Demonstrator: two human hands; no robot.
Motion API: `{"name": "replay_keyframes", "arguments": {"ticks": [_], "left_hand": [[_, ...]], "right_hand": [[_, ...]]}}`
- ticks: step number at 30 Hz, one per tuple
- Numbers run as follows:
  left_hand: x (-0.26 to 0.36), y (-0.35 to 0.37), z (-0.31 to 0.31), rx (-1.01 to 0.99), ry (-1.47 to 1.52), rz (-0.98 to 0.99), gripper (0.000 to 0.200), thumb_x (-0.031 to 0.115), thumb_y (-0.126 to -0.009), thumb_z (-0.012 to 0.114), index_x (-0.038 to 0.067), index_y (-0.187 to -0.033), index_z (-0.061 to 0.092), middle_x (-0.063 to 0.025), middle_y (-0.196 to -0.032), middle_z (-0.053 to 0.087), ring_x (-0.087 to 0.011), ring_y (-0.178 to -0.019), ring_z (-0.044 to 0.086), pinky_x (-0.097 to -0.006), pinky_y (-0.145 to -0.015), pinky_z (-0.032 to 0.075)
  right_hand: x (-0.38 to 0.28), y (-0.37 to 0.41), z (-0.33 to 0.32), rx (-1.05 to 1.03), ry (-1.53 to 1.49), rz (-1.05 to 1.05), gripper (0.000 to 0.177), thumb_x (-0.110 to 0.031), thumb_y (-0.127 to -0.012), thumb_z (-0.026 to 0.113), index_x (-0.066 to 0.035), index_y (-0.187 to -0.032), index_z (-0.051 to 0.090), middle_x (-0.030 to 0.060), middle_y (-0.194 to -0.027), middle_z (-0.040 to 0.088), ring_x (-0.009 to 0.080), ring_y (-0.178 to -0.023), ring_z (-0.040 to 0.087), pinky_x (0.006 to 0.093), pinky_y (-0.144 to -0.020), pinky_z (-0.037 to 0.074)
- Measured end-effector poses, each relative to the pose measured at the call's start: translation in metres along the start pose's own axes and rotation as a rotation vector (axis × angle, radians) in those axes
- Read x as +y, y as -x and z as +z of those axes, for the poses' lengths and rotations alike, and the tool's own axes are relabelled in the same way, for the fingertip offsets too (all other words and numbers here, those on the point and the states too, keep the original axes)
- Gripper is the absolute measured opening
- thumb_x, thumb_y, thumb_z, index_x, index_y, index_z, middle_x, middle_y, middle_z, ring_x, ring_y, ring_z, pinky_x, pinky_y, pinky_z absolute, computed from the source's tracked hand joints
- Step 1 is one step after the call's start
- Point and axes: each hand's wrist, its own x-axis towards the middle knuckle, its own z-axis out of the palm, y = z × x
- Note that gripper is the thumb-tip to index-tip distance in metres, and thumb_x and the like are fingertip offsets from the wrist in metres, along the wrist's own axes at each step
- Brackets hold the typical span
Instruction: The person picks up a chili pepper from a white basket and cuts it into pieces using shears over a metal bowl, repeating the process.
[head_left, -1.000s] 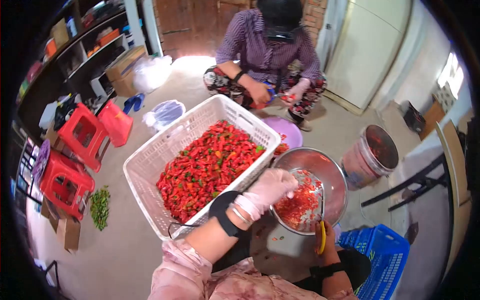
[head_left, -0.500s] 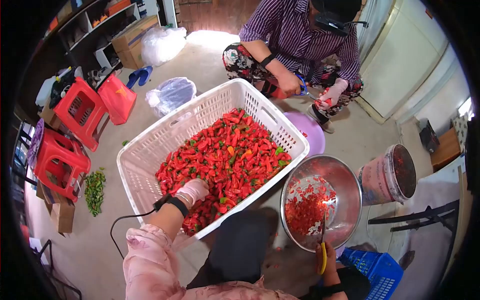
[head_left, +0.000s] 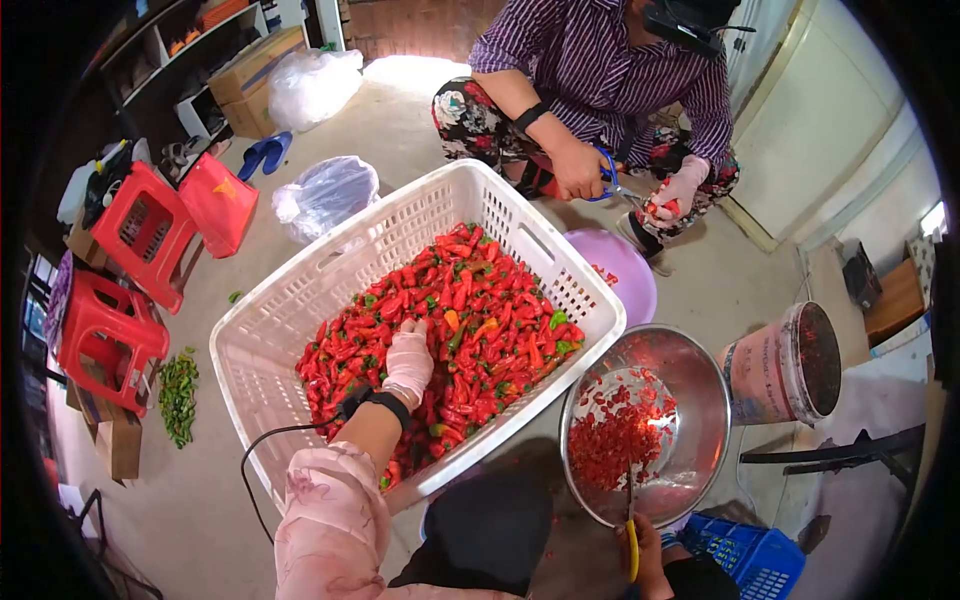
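My left hand [head_left: 408, 365], in a pale glove, rests on the heap of red peppers [head_left: 480, 305] in a white plastic crate [head_left: 290, 290]. Its fingers reach forward over the peppers and look open; their undersides are hidden. At lower right, my right hand [head_left: 648, 558] grips scissors [head_left: 632, 540] with yellow handles. Their blades point away from me over the steel bowl [head_left: 705, 440], which holds cut red pepper pieces [head_left: 615, 435].
Across the crate a person [head_left: 600, 90] squats, holding blue-handled scissors [head_left: 608, 178] and red pepper above a purple basin [head_left: 625, 270]. A bucket [head_left: 770, 365] and blue basket [head_left: 745, 550] stand at right. Red stools [head_left: 115, 335], green peppers [head_left: 178, 398] and a plastic bag [head_left: 330, 195] are at left.
My left hand has moved forward and right over the peppers, and its fingers show more. The scissors in my right hand have shifted slightly toward me and left. The view has moved a little.
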Motion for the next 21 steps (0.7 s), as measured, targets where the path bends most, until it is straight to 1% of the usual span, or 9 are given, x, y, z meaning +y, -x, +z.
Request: {"name": "replay_keyframes", "arguments": {"ticks": [1,6,8,11,14,16,18,20,21], "left_hand": [[-0.006,-0.008,0.008,-0.019,-0.110,0.025,0.045,-0.001,-0.076,0.044,0.012,-0.119,0.048,-0.0144,-0.129,0.043,-0.0325,-0.102,0.052,-0.0402,-0.080,0.047],[-0.004,-0.026,0.009,-0.299,-0.296,0.076,0.047,0.002,-0.080,0.044,0.017,-0.124,0.044,-0.0151,-0.127,0.044,-0.0317,-0.104,0.053,-0.0395,-0.079,0.048],[-0.006,-0.034,0.015,-0.376,-0.359,0.013,0.044,0.005,-0.081,0.045,0.018,-0.124,0.044,-0.0156,-0.123,0.046,-0.0314,-0.102,0.055,-0.0397,-0.076,0.049],[0.007,-0.044,0.007,-0.396,-0.554,0.037,0.032,0.009,-0.081,0.050,0.015,-0.112,0.056,-0.0120,-0.108,0.057,-0.0285,-0.090,0.061,-0.0358,-0.066,0.051],[-0.012,-0.050,0.018,-0.342,-0.735,0.046,0.018,0.014,-0.079,0.055,0.016,-0.092,0.067,-0.0078,-0.089,0.064,-0.0239,-0.083,0.064,-0.0326,-0.058,0.050],[-0.012,-0.052,-0.008,-0.416,-0.601,0.075,0.015,0.025,-0.076,0.060,0.015,-0.085,0.068,-0.0095,-0.081,0.065,-0.0241,-0.082,0.064,-0.0360,-0.060,0.049],[-0.022,-0.039,-0.026,-0.349,-0.333,0.034,0.039,0.045,-0.071,0.062,0.008,-0.083,0.066,-0.0163,-0.080,0.063,-0.0304,-0.082,0.061,-0.0408,-0.070,0.048],[-0.037,-0.025,-0.031,-0.368,-0.109,-0.068,0.044,0.045,-0.075,0.059,0.003,-0.087,0.064,-0.0190,-0.082,0.062,-0.0302,-0.085,0.061,-0.0397,-0.072,0.047],[-0.070,-0.023,-0.005,-0.300,0.132,-0.101,0.042,0.041,-0.077,0.059,0.000,-0.089,0.061,-0.0174,-0.073,0.061,-0.0281,-0.073,0.062,-0.0392,-0.062,0.048]], "right_hand": [[-0.001,0.001,0.000,-0.022,-0.014,0.003,0.021,-0.009,-0.083,0.057,-0.001,-0.102,0.054,-0.0028,-0.080,0.053,0.0050,-0.073,0.047,0.0193,-0.065,0.039],[0.012,-0.001,0.000,-0.002,-0.105,0.033,0.025,-0.008,-0.082,0.059,-0.001,-0.105,0.053,-0.0016,-0.084,0.054,0.0052,-0.074,0.047,0.0191,-0.065,0.039],[0.022,-0.003,-0.002,0.038,-0.387,0.308,0.024,-0.031,-0.091,0.046,-0.012,-0.101,0.058,-0.0043,-0.066,0.051,0.0051,-0.050,0.041,0.0161,-0.043,0.029],[0.034,-0.007,0.004,0.051,-0.248,0.112,0.021,-0.028,-0.091,0.045,-0.012,-0.096,0.059,-0.0072,-0.065,0.049,0.0030,-0.046,0.038,0.0159,-0.040,0.027],[0.002,-0.004,0.006,-0.014,-0.206,0.242,0.019,-0.026,-0.091,0.046,-0.013,-0.095,0.059,-0.0075,-0.065,0.049,0.0025,-0.047,0.037,0.0154,-0.040,0.026],[0.017,-0.005,0.006,0.010,-0.212,0.212,0.018,-0.025,-0.091,0.047,-0.013,-0.096,0.059,-0.0073,-0.066,0.049,0.0025,-0.047,0.037,0.0154,-0.040,0.026],[0.024,-0.004,0.005,0.032,-0.219,0.189,0.017,-0.024,-0.091,0.047,-0.013,-0.097,0.059,-0.0071,-0.066,0.049,0.0025,-0.047,0.037,0.0154,-0.040,0.026],[0.022,-0.006,0.003,-0.027,-0.265,0.278,0.015,-0.021,-0.090,0.049,-0.013,-0.099,0.058,-0.0073,-0.067,0.049,0.0023,-0.048,0.038,0.0152,-0.040,0.027],[0.028,-0.007,0.006,-0.029,-0.264,0.278,0.015,-0.021,-0.090,0.049,-0.013,-0.099,0.058,-0.0073,-0.067,0.049,0.0023,-0.048,0.038,0.0152,-0.040,0.027]]}}
